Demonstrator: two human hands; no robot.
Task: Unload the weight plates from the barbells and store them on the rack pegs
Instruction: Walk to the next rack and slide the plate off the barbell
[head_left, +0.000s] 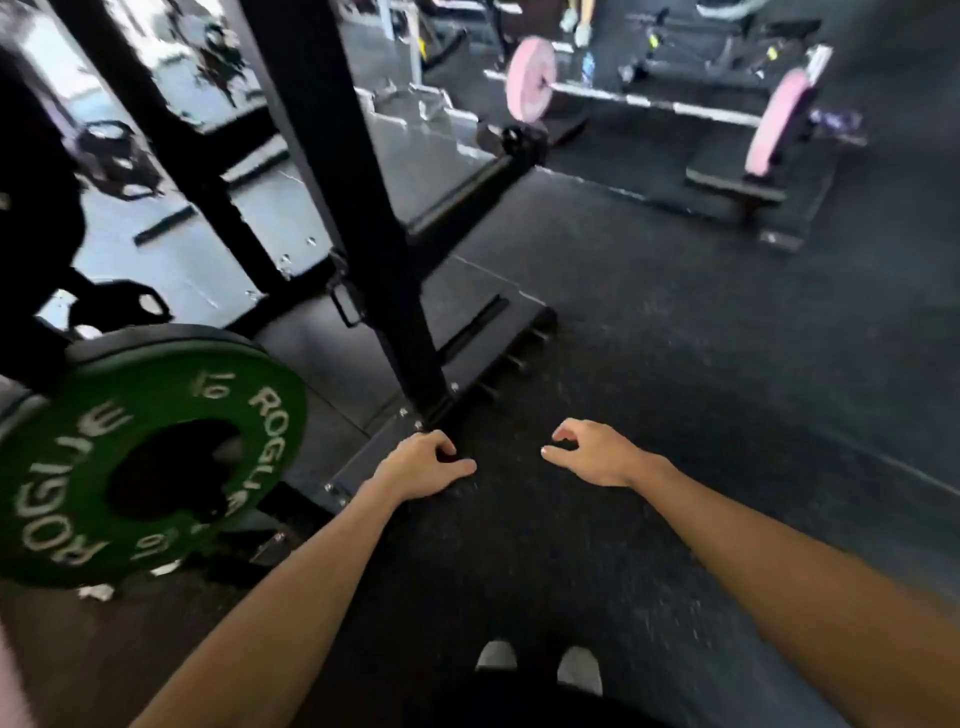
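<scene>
A green Rogue weight plate marked 10 hangs at the lower left on the black rack, with dark plates behind it. The rack's upright rises through the middle left. Both my arms reach forward over the black rubber floor. My left hand hovers near the rack's base with loosely curled fingers and holds nothing. My right hand floats beside it, fingers loosely curled, also empty. Far back on the floor lies a barbell with a pink plate at its left end and another at its right end.
The rack's base foot with short pegs juts along the floor ahead. A bench and other gym machines stand at the back right. A person's legs show at the top centre. My white shoes are at the bottom.
</scene>
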